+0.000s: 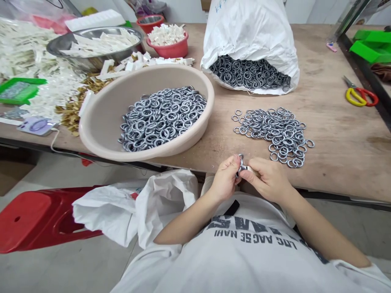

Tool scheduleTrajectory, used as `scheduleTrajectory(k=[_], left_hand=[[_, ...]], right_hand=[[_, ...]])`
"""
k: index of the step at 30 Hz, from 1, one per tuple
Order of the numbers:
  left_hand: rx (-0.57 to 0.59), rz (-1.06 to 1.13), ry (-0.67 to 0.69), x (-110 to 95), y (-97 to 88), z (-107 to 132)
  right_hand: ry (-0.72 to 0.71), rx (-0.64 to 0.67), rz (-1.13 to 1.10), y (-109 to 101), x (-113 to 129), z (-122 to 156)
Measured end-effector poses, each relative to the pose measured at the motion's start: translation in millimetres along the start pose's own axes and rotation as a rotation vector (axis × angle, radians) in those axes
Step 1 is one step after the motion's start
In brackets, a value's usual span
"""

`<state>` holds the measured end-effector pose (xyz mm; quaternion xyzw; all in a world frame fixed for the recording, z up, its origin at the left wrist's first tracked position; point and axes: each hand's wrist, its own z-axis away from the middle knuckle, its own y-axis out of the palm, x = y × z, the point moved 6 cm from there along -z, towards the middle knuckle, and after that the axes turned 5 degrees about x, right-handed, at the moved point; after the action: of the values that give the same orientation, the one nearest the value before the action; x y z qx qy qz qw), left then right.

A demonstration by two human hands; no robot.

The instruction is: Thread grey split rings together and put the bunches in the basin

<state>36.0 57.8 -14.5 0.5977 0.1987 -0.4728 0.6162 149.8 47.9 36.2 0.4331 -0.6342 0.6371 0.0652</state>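
My left hand (pixel 224 179) and my right hand (pixel 267 177) meet at the table's front edge, both pinched on a small metal ring (pixel 241 165) held between the fingertips. A white piece shows beside the ring; what it is I cannot tell. Just beyond my hands a loose pile of metal rings (pixel 273 130) lies on the wooden table (pixel 336 122). A beige basin (pixel 104 118) to the left holds many more metal rings (pixel 163 118). A white sack (pixel 250 32) behind the pile lies open, with rings spilling at its mouth.
Scissors (pixel 360 96) with red and yellow handles lie at the right. White plastic pieces fill a steel bowl (pixel 94 40), a red bowl (pixel 168 40) and the far left of the table. A red stool (pixel 39 219) and a white bag (pixel 134 207) sit by my left side.
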Motion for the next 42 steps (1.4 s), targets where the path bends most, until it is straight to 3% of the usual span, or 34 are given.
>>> scheduleTrajectory(k=[6,13,16,19,21,24,27,30,34,37,39,42], left_hand=[[0.107,0.001,0.003,-1,-2.0,5],[-0.074,0.033,-0.025,-17,-27.1,8],[-0.114,0.136,-0.03,-21,-34.8,9],[-0.091,0.216,-0.013,-24,-38.5,8],[-0.082,0.198,0.009,-26,-40.1,6],[-0.098,0.118,0.024,-27,-39.5,2],[-0.099,0.059,0.024,-21,-31.3,-4],[-0.086,0.017,0.054,-13,-18.5,-8],[-0.026,0.002,0.061,-3,-3.2,-8],[0.007,-0.004,0.048,-3,1.0,-4],[0.048,-0.014,0.036,-5,3.5,-1],[0.102,-0.005,0.008,-7,6.4,3]], right_hand=[[0.226,-0.246,0.028,-23,-44,-28],[0.271,0.093,0.59,-9,-54,-123],[0.279,0.163,0.661,0,-54,-146],[0.267,0.147,0.619,-2,-61,-153],[0.243,0.115,0.491,-8,-66,-149],[0.206,0.007,0.086,-19,-66,-128],[0.21,-0.141,-0.387,-23,-53,-92],[0.249,-0.232,-0.662,-13,-33,-57],[0.263,-0.286,-0.738,-1,-20,-31],[0.201,-0.207,-0.755,2,-18,-29],[0.177,-0.172,-0.769,0,-21,-29],[0.178,-0.22,-0.658,-11,-24,-25]])
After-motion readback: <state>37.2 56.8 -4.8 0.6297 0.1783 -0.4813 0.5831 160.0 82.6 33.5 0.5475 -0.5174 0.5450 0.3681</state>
